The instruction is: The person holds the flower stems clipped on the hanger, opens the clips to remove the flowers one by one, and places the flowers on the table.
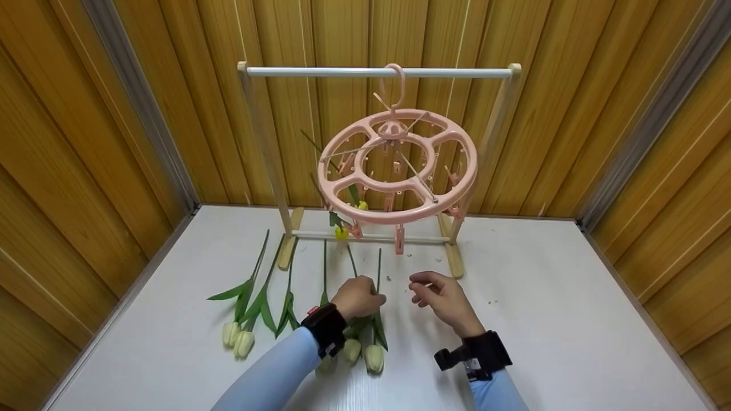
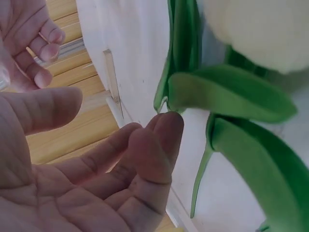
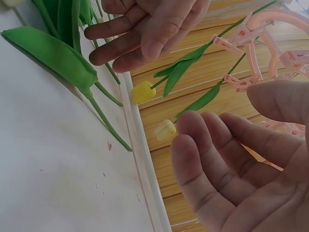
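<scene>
Several white artificial tulips point(image 1: 374, 358) with green leaves lie in a row on the white table, stems pointing away from me. Above the right-hand stems is my left hand point(image 1: 357, 297), partly covering them. In the left wrist view its fingers bend loosely beside a green leaf point(image 2: 231, 94), thumb apart; whether the fingertips touch the leaf base is unclear. To the right, my right hand point(image 1: 445, 299) hovers over the table with loosely bent fingers, holding nothing. Two tulips with yellowish heads point(image 1: 341, 233) hang head down from the pink clip hanger point(image 1: 394, 217), on its left side.
The round hanger hooks over the white rod point(image 1: 320, 72) of a wooden-legged rack point(image 1: 268, 142) at the table's back. Several pink clips point(image 1: 400, 240) dangle below its ring. Small scraps point(image 1: 492, 301) dot the tabletop. Wood-look walls point(image 1: 188, 114) enclose the back and sides.
</scene>
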Tool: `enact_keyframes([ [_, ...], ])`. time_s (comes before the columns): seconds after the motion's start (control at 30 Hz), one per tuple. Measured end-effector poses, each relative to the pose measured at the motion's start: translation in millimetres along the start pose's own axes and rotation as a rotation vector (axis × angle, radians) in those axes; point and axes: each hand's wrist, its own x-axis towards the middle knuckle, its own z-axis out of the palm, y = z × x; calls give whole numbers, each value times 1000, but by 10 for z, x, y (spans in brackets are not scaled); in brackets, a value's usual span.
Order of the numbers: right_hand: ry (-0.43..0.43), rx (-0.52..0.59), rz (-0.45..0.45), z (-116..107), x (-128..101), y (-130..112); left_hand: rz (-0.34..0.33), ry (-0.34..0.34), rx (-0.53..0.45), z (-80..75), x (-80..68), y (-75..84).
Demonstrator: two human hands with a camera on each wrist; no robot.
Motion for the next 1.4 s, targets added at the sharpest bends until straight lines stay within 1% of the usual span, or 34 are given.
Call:
enact_keyframes([
  [0.13,8,-4,4,-5,9,5,35,20,-67,-81,-23,-49],
  [0.27,4,4,7,-9,10,1,83,46,-143,-205,-39,-103],
  [0.37,4,8,10,-16,2,-10,99,65,-189,-322,-38,-133],
  [0.5,9,6,15,-21,-12,-33,87,104,-245,-494,-54,-151],
  [0.6,10,-7,11,-24,-23,-53,78,154,-285,-605,-91,-162],
  [0.77,20,-26,-10,-36,-48,-114,74,290,-327,-756,-101,-169],
  [0.9,20,-15,-39,-37,-71,-197,65,397,-392,-874,-35,-154],
  [1.1,4,13,-98,-31,-113,-341,71,507,-484,-993,150,-149],
  [1.2,-1,18,-134,-27,-136,-405,64,531,-507,-1020,239,-163],
  [1.3,-5,23,-158,-22,-154,-454,73,527,-531,-1037,317,-180],
  [1.4,-2,24,-178,-12,-164,-487,96,510,-590,-1052,388,-199],
])
